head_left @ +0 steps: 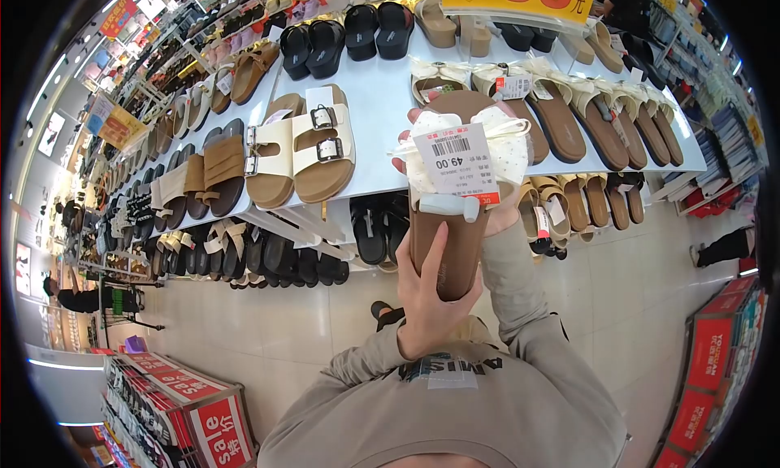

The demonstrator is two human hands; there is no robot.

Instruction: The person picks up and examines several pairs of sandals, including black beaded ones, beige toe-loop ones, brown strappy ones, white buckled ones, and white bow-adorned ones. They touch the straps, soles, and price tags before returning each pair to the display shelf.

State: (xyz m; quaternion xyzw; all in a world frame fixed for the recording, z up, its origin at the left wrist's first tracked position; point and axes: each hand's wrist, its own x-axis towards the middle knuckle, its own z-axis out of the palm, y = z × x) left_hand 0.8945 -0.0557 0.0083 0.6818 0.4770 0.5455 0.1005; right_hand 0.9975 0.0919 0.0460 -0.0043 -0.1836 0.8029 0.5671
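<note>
Centrally: brown sandal (465, 244) with white bow (510, 149), long axis upright in frame, bow end uppermost. Left hand (435, 299) pinches the lower end; right hand (501, 216), nearer the bow, clasps from behind, grip wrapped around it. White bench (374, 106): upper half.

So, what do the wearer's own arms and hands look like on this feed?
The left hand and right hand are bare, without gloves. Both arms wear long, creased, grey-beige sleeves, with no marking that I can make out. They match the top, which has dark lettering across the chest.
</note>
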